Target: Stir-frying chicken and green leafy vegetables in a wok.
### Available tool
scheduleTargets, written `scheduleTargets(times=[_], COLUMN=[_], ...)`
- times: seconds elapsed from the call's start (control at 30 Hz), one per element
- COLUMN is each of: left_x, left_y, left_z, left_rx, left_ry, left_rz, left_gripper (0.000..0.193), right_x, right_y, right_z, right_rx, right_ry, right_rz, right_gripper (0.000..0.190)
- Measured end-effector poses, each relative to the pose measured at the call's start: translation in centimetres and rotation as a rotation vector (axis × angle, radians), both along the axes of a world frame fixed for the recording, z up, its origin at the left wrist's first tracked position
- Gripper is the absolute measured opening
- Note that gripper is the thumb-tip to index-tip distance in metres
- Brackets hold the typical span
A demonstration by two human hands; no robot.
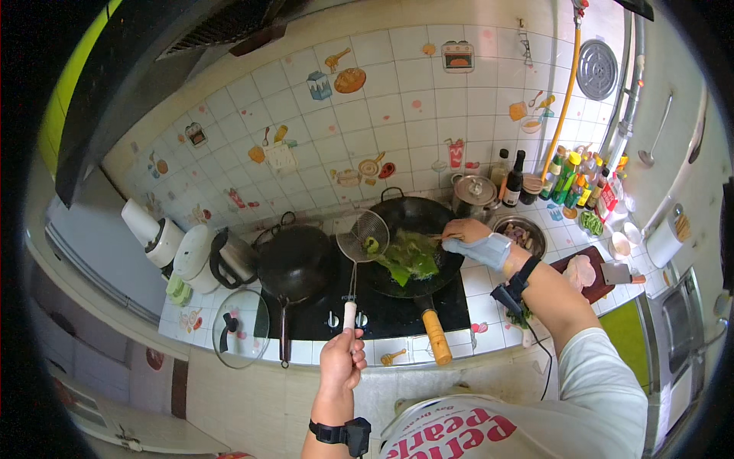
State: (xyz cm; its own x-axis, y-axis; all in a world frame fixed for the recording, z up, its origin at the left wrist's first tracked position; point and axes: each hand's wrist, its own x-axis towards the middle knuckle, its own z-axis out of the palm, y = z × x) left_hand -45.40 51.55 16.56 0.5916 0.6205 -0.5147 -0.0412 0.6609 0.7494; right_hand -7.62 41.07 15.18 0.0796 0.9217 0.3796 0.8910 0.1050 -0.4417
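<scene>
My left hand [342, 358] grips the white handle of a wire-mesh strainer [358, 229], whose basket overlaps the left rim of the black wok [395, 215]. A small greenish piece [371, 245] shows at the basket. Broad green leaves [408, 264] lie in the wok, with liquid bubbling around them. Over the wok's right side, my right hand [467, 232] is closed on what look like wooden chopsticks [446, 236], their tips hard to make out. A pale wrap covers part of that hand and wrist. The wok's wooden handle [436, 338] points towards me.
A second wok [295, 261] stands left on the black hob [312, 327]. A glass lid [246, 338] sits by the counter's front edge. Right are a steel bowl of food [530, 226], a lidded pot [475, 189], bottles [565, 178], and a cleaver [616, 273] on a board with raw meat [579, 271].
</scene>
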Motion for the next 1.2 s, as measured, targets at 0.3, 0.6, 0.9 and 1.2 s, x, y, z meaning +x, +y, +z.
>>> scheduleTargets(times=[0.3, 0.6, 0.9, 1.2], left_x=[0.5, 0.2, 0.1, 0.5], left_y=[0.1, 0.5, 0.8, 0.6], left_z=[0.1, -0.2, -0.5, -0.3], left_rx=[0.013, -0.004, -0.004, -0.003], left_ry=[0.003, -0.004, 0.014, 0.003], left_rz=[-0.021, -0.028, -0.015, -0.025], left_gripper=[0.026, 0.026, 0.025, 0.025], right_x=[-0.4, -2.5, -4.6, -2.4], right_y=[-1.2, -0.9, -1.9, 0.8], right_z=[-1.9, 0.3, -2.0, -2.7], right_rx=[-0.127, -0.049, -0.076, -0.091], right_ry=[0.002, 0.019, 0.094, 0.031], right_rz=[-0.021, -0.016, 0.076, 0.073], right_gripper=[0.023, 0.02, 0.018, 0.018])
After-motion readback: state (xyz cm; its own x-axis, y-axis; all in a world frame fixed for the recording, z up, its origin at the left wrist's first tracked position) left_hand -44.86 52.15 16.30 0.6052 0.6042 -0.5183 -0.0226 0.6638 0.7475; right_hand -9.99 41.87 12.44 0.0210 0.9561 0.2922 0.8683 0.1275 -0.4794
